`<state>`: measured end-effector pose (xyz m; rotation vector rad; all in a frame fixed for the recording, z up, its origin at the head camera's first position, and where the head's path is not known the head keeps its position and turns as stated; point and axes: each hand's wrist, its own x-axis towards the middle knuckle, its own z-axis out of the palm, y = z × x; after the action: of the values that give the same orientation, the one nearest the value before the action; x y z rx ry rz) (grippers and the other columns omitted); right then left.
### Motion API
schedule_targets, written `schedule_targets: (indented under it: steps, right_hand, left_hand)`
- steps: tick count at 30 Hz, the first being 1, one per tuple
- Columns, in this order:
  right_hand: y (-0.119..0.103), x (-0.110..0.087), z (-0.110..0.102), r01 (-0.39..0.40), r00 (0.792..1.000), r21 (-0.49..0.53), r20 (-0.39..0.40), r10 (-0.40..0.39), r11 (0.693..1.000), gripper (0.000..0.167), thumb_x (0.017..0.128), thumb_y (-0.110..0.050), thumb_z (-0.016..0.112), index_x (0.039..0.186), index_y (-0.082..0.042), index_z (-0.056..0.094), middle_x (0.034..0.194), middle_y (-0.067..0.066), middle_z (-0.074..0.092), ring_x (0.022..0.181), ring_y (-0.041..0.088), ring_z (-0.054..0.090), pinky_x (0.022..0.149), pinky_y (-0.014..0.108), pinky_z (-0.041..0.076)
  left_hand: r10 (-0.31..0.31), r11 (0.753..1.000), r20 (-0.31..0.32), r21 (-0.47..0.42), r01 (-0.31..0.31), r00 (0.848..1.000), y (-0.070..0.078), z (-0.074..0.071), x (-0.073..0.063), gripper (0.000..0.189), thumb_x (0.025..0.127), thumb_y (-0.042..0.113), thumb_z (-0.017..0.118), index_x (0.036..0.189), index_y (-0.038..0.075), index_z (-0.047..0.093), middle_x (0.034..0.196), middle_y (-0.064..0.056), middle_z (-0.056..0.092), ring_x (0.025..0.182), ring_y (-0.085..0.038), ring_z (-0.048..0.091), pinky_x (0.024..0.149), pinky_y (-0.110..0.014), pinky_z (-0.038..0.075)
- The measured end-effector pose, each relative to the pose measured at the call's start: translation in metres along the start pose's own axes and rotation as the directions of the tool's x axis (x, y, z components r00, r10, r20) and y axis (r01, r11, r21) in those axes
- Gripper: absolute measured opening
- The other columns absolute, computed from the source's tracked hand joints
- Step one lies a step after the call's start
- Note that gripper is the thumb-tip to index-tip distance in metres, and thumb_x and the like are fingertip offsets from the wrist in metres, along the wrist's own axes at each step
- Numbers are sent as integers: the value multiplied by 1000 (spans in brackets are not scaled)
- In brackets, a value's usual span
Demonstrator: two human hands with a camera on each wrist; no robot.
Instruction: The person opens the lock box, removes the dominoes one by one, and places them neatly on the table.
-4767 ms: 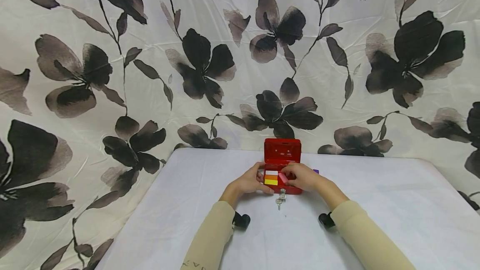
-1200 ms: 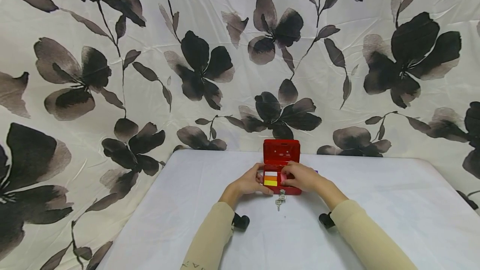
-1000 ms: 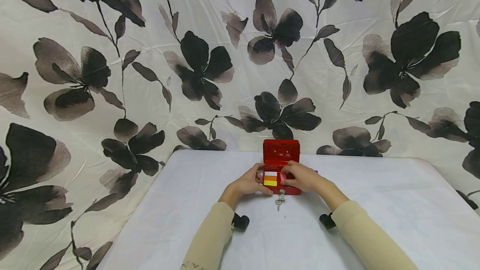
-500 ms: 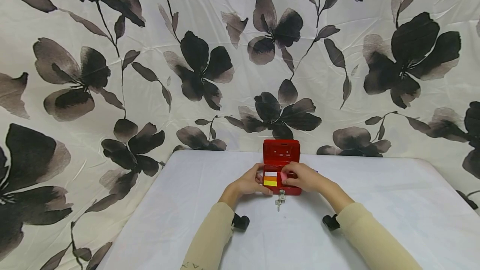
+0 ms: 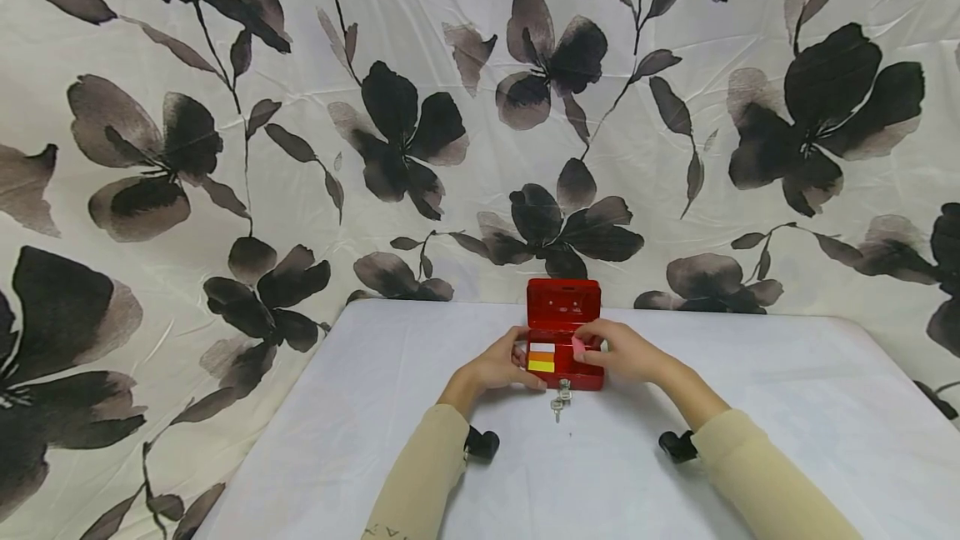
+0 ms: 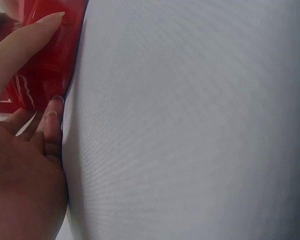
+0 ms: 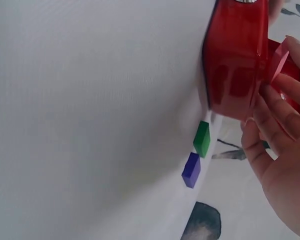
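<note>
A small red cash box (image 5: 588,383) stands on the table with its lid (image 5: 564,303) raised at the back. My left hand (image 5: 497,361) holds the box's left side, its thumb (image 6: 47,27) along the front face and its fingers at the side wall. Over the right part of the box, my right hand (image 5: 624,350) pinches a pink block (image 7: 278,61) between thumb and fingertips. White (image 5: 542,348), orange (image 5: 542,357) and yellow blocks (image 5: 541,366) lie in a row in the box's left part.
Keys (image 5: 558,404) hang at the box's front lock. Beyond the box's right side, a green block (image 7: 202,139) and a purple block (image 7: 191,170) lie on the white-covered table (image 5: 750,407), near its far edge. A floral cloth (image 5: 420,23) hangs behind.
My right hand has lifted the pink block from deeper in the box's right part and shifted it rightward. The purple block is now hidden in the head view. My left hand has stayed put.
</note>
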<state>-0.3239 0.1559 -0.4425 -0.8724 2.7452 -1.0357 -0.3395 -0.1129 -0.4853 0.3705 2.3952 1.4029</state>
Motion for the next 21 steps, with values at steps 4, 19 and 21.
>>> schedule_targets:
  steps: [4,19,21]
  right_hand:
    - [1,-5,-5,-20,1000,10,-7,20,1000,37,96,-27,73,124,-4,67,104,2,65,99,22,58,84,36,54]
    - [17,-24,-26,28,998,-25,-57,-29,999,37,94,-18,75,125,1,66,114,9,68,97,21,61,82,35,54]
    - [20,-26,-29,44,996,-34,-71,-47,998,35,94,-14,74,123,3,66,114,11,69,95,23,62,82,40,55]
  left_hand:
    - [-2,1000,-5,-6,2,1000,0,0,0,94,75,21,93,152,20,39,110,-7,57,105,-23,52,93,-40,51]
    - [-22,1000,-10,-8,22,1000,0,1,-1,96,73,24,94,152,23,39,111,-6,58,108,-24,52,94,-40,50]
    - [-18,1000,-10,-10,18,1000,0,0,0,96,73,24,94,152,22,40,111,-6,58,108,-24,52,93,-40,50]
